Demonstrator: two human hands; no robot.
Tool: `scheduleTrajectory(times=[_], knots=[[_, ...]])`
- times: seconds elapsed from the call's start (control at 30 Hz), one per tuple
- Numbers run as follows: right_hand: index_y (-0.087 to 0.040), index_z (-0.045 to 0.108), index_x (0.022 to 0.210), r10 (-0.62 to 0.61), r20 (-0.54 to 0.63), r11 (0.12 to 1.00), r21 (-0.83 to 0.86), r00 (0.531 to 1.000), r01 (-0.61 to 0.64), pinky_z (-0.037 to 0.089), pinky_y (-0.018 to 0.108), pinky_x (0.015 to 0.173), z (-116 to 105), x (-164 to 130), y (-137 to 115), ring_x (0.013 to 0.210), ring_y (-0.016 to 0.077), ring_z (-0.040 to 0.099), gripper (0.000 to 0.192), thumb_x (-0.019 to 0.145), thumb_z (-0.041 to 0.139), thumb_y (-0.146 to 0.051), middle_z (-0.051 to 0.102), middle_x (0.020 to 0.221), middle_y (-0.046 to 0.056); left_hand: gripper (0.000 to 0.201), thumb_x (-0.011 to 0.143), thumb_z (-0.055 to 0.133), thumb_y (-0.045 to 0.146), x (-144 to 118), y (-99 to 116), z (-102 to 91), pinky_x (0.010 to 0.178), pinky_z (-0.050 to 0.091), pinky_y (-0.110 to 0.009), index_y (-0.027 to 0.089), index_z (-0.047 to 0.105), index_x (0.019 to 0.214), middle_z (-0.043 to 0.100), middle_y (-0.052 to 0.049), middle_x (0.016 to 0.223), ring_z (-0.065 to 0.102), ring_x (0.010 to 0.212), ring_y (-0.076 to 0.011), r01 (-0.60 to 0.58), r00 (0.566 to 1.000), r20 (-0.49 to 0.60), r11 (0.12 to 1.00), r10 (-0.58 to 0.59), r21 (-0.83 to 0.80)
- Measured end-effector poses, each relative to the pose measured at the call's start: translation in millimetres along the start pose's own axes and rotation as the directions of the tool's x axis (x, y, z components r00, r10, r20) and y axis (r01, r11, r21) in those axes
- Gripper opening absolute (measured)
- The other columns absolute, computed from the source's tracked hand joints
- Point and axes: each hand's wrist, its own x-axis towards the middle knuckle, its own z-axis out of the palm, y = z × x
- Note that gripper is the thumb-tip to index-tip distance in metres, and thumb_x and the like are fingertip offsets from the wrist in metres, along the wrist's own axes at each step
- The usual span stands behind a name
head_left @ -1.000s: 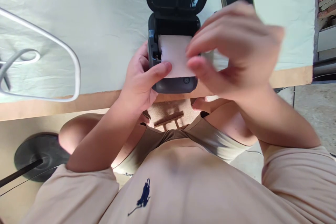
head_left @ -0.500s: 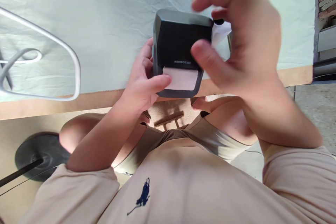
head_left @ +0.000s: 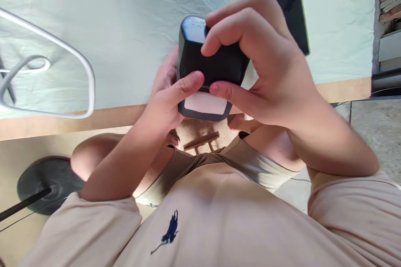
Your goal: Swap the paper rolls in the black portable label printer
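A black label printer [head_left: 216,60] is held up above the table's near edge, tilted towards me. A white strip [head_left: 205,103] shows in the opening along its lower front. My left hand [head_left: 167,100] is closed round its left side, thumb on the front face and other fingers mostly hidden behind. Across the dark cover, my right hand [head_left: 260,58] is curled, its thumb at the lower edge of the cover and two bent fingertips near the top. Its remaining fingers are hidden. Part of the brand lettering is covered by the thumbs.
A phone [head_left: 290,12] lies on the pale green cloth [head_left: 131,29] beyond my right hand. On the left, a white cable or tube [head_left: 89,79] loops over the table. A round black base with a pole [head_left: 46,185] stands on the floor at lower left.
My right hand has moved left and down onto the printer, its fingers now bent over the cover. The phone has come into clear view. My left hand still holds the printer.
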Motion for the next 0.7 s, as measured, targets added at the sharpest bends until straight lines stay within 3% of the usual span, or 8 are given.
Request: scheduleTrajectory(times=[0.1,0.2,0.3,0.43,0.53,0.6,0.7], knots=[[-0.034,0.056,0.118,-0.002,-0.017,1.0,-0.003,1.0,0.002,0.051,0.036,0.12,3,0,2,0.134,0.0176,0.054,0.025,0.093,0.055,-0.037,0.061,0.134,-0.001,0.024,0.087,0.073,0.032,2,0,3.0,0.068,0.055,-0.024,0.019,0.071,0.108,0.067,-0.006,0.096,0.068,0.086,-0.0167,0.022,1.0,-0.003,1.0,-0.022,0.009],[-0.032,0.057,0.124,-0.004,-0.049,0.999,-0.034,0.999,0.003,0.048,0.034,0.123,4,0,6,0.137,0.0168,0.053,0.034,0.092,0.059,-0.044,0.058,0.139,0.002,0.042,0.098,0.056,0.054,4,1,6.3,0.087,0.059,-0.032,0.018,0.071,0.114,0.067,-0.01,0.118,0.066,0.118,-0.0259,0.08,0.996,0.031,0.997,-0.08,0.008],[-0.034,0.058,0.129,0.047,-0.03,0.998,-0.035,0.998,-0.048,0.05,0.032,0.121,2,1,9,0.134,0.0168,0.056,0.043,0.091,0.059,-0.054,0.06,0.136,0.002,0.058,0.103,0.037,0.062,4,1,4.7,0.099,0.058,-0.033,0.017,0.071,0.118,0.068,-0.01,0.124,0.061,0.13,-0.0265,0.105,0.992,-0.075,0.994,-0.106,-0.017],[-0.032,0.053,0.139,0.052,0.022,0.998,-0.026,0.998,-0.052,0.052,0.028,0.119,-1,-2,8,0.139,0.0162,0.056,0.057,0.089,0.062,-0.057,0.059,0.144,0.001,0.043,0.105,0.046,0.051,2,0,0.8,0.108,0.054,-0.032,0.017,0.07,0.111,0.07,-0.007,0.123,0.065,0.122,-0.0215,0.093,0.974,-0.206,0.995,-0.095,-0.022],[-0.024,0.047,0.147,0.024,0.055,0.998,-0.052,0.998,-0.021,0.049,0.034,0.124,-1,-5,4,0.148,0.0183,0.05,0.07,0.088,0.064,-0.058,0.05,0.155,0.004,0.039,0.105,0.047,0.05,-1,0,2.7,0.098,0.057,-0.035,0.018,0.069,0.099,0.071,-0.006,0.103,0.067,0.107,-0.0207,0.117,0.95,-0.296,0.993,-0.104,0.025],[-0.025,0.046,0.147,0.021,0.085,0.998,-0.066,0.996,-0.015,0.049,0.037,0.125,0,-6,1,0.15,0.0189,0.048,0.066,0.09,0.06,-0.055,0.048,0.158,0.003,0.031,0.103,0.053,0.043,-2,1,5.1,0.093,0.056,-0.036,0.018,0.069,0.094,0.066,-0.003,0.089,0.067,0.097,-0.02,0.124,0.937,-0.335,0.99,-0.096,0.065],[-0.031,0.046,0.145,0.023,0.108,0.999,-0.05,0.994,-0.017,0.048,0.036,0.125,0,-4,-1,0.149,0.0172,0.047,0.056,0.092,0.058,-0.045,0.05,0.155,-0.002,0.02,0.1,0.054,0.029,-2,5,10.7,0.09,0.056,-0.032,0.019,0.07,0.091,0.064,-0.002,0.084,0.065,0.09,-0.0181,0.122,0.946,-0.314,0.987,-0.084,0.101]])
